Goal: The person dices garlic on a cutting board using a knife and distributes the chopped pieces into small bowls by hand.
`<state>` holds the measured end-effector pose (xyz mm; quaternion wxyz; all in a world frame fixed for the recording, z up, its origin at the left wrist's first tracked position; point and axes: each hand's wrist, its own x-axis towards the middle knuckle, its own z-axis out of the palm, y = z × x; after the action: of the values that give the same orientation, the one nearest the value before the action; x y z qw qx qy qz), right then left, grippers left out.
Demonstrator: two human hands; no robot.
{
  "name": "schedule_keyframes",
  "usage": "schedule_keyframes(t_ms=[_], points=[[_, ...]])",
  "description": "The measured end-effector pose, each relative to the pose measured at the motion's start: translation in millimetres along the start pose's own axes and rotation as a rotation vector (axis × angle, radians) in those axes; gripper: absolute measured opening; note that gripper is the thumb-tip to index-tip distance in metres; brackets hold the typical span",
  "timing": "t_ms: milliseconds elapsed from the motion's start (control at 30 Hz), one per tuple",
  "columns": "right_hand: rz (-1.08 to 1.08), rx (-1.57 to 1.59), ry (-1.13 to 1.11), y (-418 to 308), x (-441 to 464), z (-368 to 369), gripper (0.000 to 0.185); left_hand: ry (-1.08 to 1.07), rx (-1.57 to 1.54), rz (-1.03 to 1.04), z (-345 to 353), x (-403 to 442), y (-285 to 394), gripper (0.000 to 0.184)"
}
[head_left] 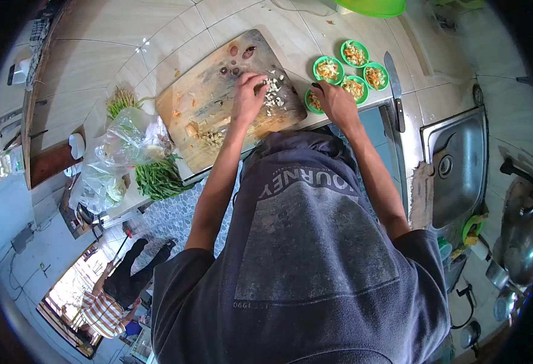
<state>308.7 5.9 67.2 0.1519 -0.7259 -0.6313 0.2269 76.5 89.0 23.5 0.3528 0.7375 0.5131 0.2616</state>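
My left hand (249,100) is over the wooden cutting board (209,100), fingers curled together beside chopped white pieces (272,94). Whatever is between those fingertips, if anything, is hidden. Closed around a black-handled tool (317,86), my right hand (337,102) is just past the board's right edge; I cannot make out the tool's working end. That hand partly covers the nearest of several small green bowls (327,70) of shredded orange and pale vegetables. More chopped pale bits (209,138) lie at the board's lower left.
A large knife (394,91) lies on the tiled counter right of the bowls. Further right is a metal sink (460,164). Left of the board are a clear plastic bag (130,136) and leafy greens (159,178). Another person (111,303) is in the background at lower left.
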Motion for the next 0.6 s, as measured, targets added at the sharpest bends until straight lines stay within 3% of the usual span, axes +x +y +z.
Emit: schedule_keyframes(t_ms=[100,367,600], points=[[-0.046,0.058,0.016,4.3,-5.9,16.0,0.031,-0.057,0.035,0.025,-2.3,-7.1,7.4,0.027],[0.016,0.048,0.031,-4.3,-25.1,20.2,0.032,0.162,0.274,0.022,18.3,-4.0,23.2,0.028],[0.039,0.082,0.042,-7.2,-31.3,19.7,0.033,0.157,0.318,-0.013,22.4,2.8,16.4,0.015]])
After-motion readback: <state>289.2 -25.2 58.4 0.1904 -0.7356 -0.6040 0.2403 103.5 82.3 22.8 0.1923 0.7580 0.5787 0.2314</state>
